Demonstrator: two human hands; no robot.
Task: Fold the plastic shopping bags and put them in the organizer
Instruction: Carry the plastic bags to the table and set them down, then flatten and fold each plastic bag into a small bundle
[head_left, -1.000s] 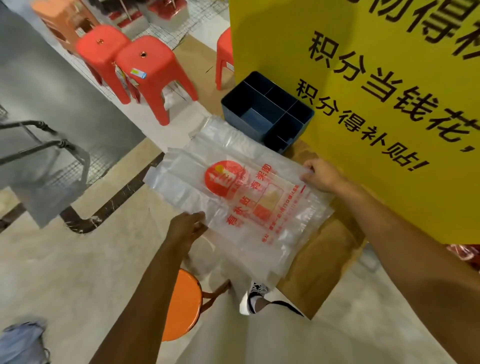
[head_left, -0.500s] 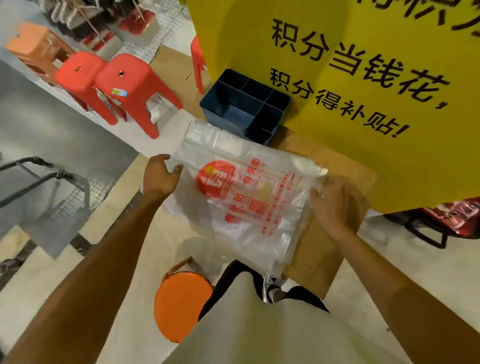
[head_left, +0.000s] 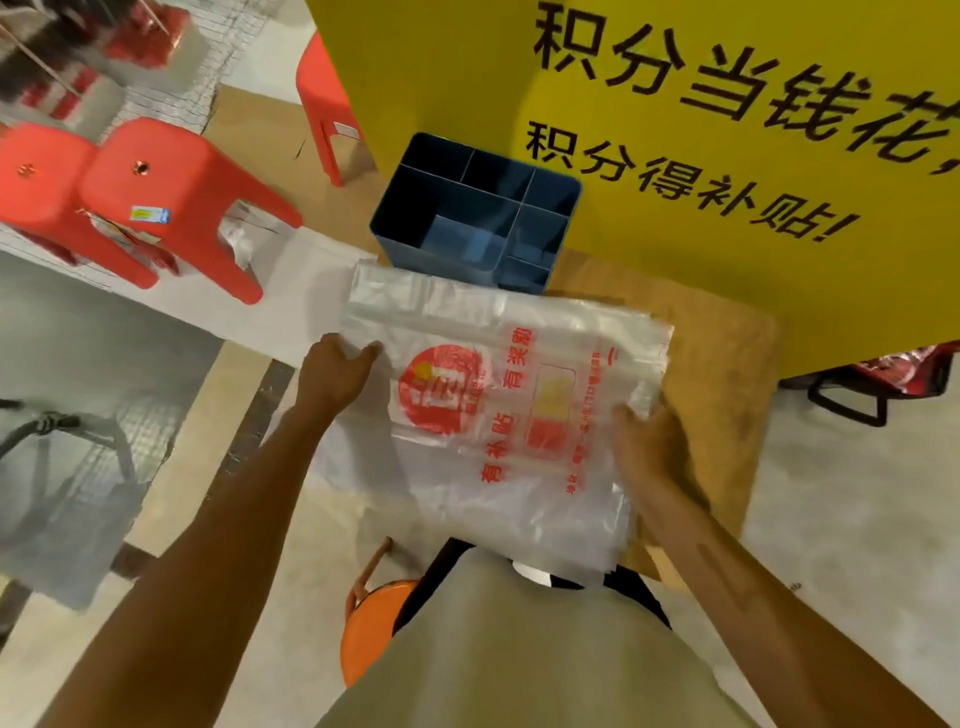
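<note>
1. on the far left stand the red stools (head_left: 156, 208), on the floor and well apart from the work.
2. the left hand (head_left: 337, 371) grasps the left edge of the plastic bags (head_left: 498, 415); the thumb lies over the film and the fingers are hidden under it, so it looks like a pinch.
3. the plastic bags are a flat clear stack with red print. they lie spread between the two hands, over a brown cardboard sheet (head_left: 727, 374), and the near part hangs over the person's lap. i cannot tell how many bags are in the stack.
4. the long axis of the stack runs from far to near, and the hands hold the two long sides. so i judge that the coming fold brings one side across to the other, left to right or the opposite.
5. the blue organizer (head_left: 478, 208) stands just beyond the far edge of the bags, touching or almost. its compartments look empty, so nothing is put away yet.
6. the right hand (head_left: 649, 447) rests on the right edge of the stack. its fingers seem curled under the film, but i cannot tell for sure whether it grips or only presses.
7. both hands are about equally near to the organizer.
</note>
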